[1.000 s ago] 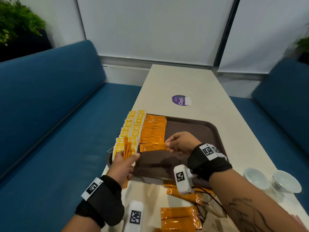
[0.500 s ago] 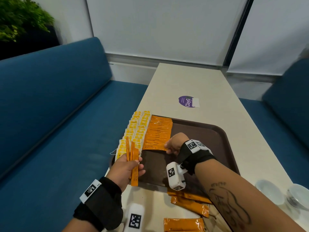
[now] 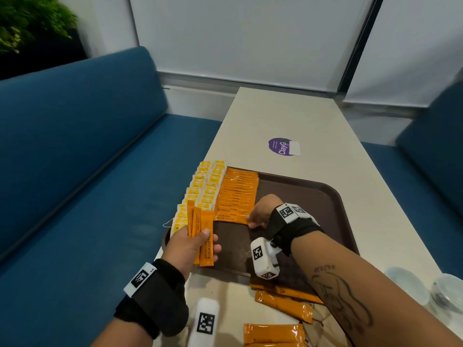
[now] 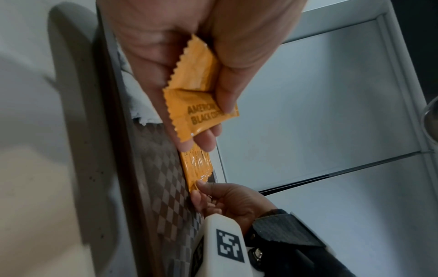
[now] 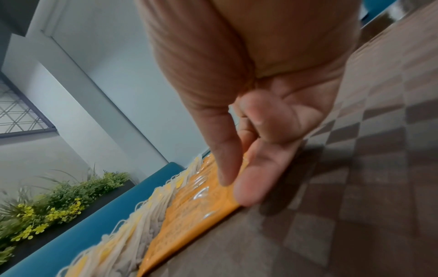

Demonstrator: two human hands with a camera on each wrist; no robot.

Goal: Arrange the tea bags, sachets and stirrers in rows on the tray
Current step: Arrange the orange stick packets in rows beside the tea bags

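A brown tray (image 3: 313, 196) lies on the pale table. Along its left side stand two rows of yellow-and-white tea bags (image 3: 205, 186), and beside them a row of overlapping orange coffee sachets (image 3: 238, 194). My right hand (image 3: 251, 220) pinches the right end of the nearest sachet in that row (image 4: 196, 168), thumb on top (image 5: 225, 168), with the sachet lying flat on the tray. My left hand (image 3: 208, 236) hovers over the tray's near-left corner and grips a small upright bundle of orange sachets (image 3: 200, 226), thumb across them (image 4: 227, 93).
Loose orange sachets (image 3: 283, 304) lie on the table in front of the tray, partly under my right forearm. Two white cups (image 3: 406, 284) stand at the right edge. A purple sticker (image 3: 281, 147) lies beyond the tray. Blue benches (image 3: 75, 171) flank the table.
The sachet my right hand held above the tray now lies at the near end of the orange row. My left hand has drawn back a little with its bundle.
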